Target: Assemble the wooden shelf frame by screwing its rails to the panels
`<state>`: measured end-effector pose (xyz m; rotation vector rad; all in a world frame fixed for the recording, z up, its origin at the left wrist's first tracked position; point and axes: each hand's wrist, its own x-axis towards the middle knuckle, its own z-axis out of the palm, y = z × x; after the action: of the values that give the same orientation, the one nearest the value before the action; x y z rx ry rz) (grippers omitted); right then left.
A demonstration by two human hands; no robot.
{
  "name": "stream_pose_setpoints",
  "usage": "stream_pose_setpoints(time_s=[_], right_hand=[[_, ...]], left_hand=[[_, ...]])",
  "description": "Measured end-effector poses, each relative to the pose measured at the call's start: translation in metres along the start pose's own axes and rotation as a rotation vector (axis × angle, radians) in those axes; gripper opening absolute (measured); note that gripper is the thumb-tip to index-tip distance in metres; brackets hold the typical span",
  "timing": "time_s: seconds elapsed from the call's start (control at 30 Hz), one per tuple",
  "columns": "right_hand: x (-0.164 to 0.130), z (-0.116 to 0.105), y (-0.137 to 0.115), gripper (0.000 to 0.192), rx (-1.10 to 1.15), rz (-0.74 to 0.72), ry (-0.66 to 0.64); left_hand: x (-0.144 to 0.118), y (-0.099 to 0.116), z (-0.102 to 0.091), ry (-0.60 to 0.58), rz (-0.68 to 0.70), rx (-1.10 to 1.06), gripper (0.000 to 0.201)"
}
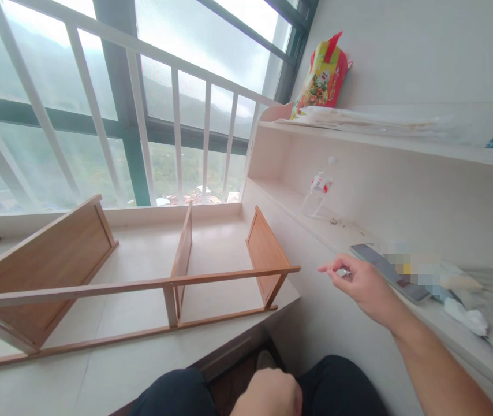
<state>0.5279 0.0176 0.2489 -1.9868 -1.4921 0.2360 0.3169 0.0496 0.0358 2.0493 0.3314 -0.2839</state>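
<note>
A partly built wooden shelf frame [172, 283] lies on its side on the pale window ledge [99, 370], with three upright panels joined by thin rails. My right hand [359, 283] hovers right of the frame's end panel [266, 254], fingers pinched on a small silvery metal piece [342, 273]. Low in the view, my left hand [268, 396] rests as a closed fist above my dark-trousered lap; nothing shows in it.
A dark phone [387, 271] lies on the lower shelf ledge beside white cloths and a grey fabric [480, 294]. A clear plastic bottle [318, 193] stands farther back. A red snack bag [324, 75] sits on the top shelf. White window bars [177, 133] run behind.
</note>
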Motion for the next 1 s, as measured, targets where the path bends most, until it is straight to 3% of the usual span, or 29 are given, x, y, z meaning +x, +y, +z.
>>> stream_pose_setpoints(time_s=[0.07, 0.17, 0.27, 0.4, 0.53, 0.63, 0.8, 1.0], right_hand=[[-0.014, 0.025, 0.03, 0.023, 0.129, 0.076, -0.032], [-0.021, 0.067, 0.072, 0.023, 0.236, 0.136, -0.067], [-0.016, 0.108, 0.099, 0.021, 0.317, 0.125, -0.128], [0.003, 0.149, 0.111, 0.019, 0.433, 0.103, -0.194], [0.02, 0.17, 0.115, 0.015, 0.523, 0.066, -0.255], [0.029, 0.173, 0.116, 0.012, 0.497, 0.046, -0.333], [0.043, 0.171, 0.117, 0.008, 0.484, 0.03, -0.435], [0.05, 0.188, 0.123, 0.004, 0.328, -0.003, -0.525]], left_hand=[[-0.017, 0.008, -0.02, 0.219, -0.19, 0.194, 0.024], [-0.039, 0.018, -0.054, 0.409, -0.263, 0.284, 0.033], [-0.044, 0.019, -0.088, 0.523, -0.316, 0.259, 0.029], [-0.028, 0.004, -0.122, 0.639, -0.339, 0.35, 0.027], [-0.007, -0.016, -0.138, 0.605, -0.346, 0.407, 0.03], [0.005, -0.024, -0.142, 0.544, -0.373, 0.399, 0.035], [0.02, -0.028, -0.138, 0.475, -0.365, 0.343, 0.037], [0.031, -0.034, -0.128, 0.396, -0.302, 0.344, 0.035]])
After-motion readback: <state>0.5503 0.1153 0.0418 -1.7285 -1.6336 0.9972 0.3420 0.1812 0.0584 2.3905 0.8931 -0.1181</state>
